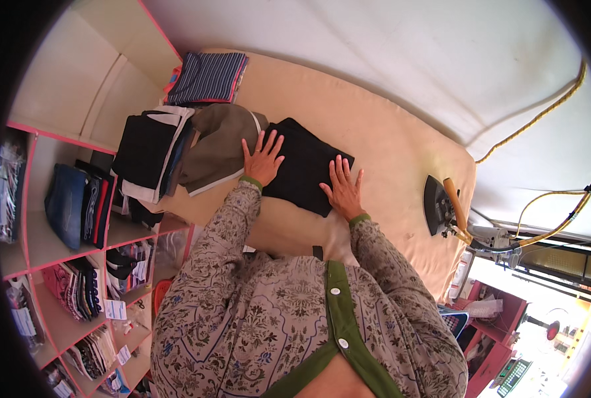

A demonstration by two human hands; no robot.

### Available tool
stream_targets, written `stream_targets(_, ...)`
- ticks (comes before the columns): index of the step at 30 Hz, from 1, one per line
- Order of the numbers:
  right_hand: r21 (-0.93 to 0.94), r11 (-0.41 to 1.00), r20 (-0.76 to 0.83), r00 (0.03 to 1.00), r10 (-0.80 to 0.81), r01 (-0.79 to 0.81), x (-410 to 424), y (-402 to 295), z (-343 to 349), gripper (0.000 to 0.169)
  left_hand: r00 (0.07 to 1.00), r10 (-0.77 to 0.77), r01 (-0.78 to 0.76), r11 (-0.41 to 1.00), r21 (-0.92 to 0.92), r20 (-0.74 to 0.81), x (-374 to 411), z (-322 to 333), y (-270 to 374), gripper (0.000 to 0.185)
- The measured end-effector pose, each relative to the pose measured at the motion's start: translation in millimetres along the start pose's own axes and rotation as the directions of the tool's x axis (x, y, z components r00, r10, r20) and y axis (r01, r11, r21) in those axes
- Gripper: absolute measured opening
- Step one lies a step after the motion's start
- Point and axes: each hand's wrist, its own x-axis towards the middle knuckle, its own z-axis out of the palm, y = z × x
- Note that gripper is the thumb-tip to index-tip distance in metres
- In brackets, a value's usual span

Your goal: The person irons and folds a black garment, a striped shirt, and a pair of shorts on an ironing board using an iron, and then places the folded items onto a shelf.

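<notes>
A folded black garment [303, 169] lies flat on the cloth-covered ironing table [390, 144]. My left hand [263, 161] rests palm down at its left edge, fingers spread, partly beside a brown-grey garment with white trim [216, 144]. Near the right edge of the black garment, my right hand [344, 189] lies palm down with fingers apart. Neither hand grips anything. Further left sits a stack of folded clothes with a black piece on top [144, 144]. Behind it is a pile topped by a blue striped cloth [206, 77].
An iron [437, 206] with a wooden handle stands at the table's right end, its yellow-wrapped cable [539, 122] running along the wall. Shelves with pink edges [66, 258] hold folded clothes at the left. A red cabinet [492, 323] stands at the lower right.
</notes>
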Motion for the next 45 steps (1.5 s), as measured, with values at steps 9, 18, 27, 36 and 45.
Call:
stream_targets(9,-0.244,0.879,-0.280,0.897,0.342,-0.411,-37.8,202.0,-154.4,0.067,0.823,0.554,-0.440,0.761,-0.477,0.124,-43.9,-50.9,99.3,0.065)
stream_targets(18,0.012,0.604,0.407,0.556,0.725,-0.797,-60.6,245.3,-172.6,0.101,0.910,0.403,-0.318,0.828,-0.461,0.096,-77.3,-35.8,131.5,0.053)
stream_targets(27,0.404,0.541,0.468,0.675,0.570,-0.737,-90.9,209.3,-153.3,0.102,0.763,-0.646,0.594,0.697,-0.401,0.010,-72.7,-42.3,11.2,0.022)
stream_targets(36,0.404,0.862,0.280,0.939,0.201,-0.305,18.3,58.0,-154.5,0.093,0.612,-0.708,0.752,0.381,-0.539,0.354,-74.4,-10.1,-19.0,0.029)
stream_targets(45,0.301,0.952,0.316,0.948,-0.038,-0.063,150.5,-90.6,-54.8,0.074,0.652,-0.725,0.626,0.351,-0.696,0.221,-93.3,-33.7,-56.2,0.017)
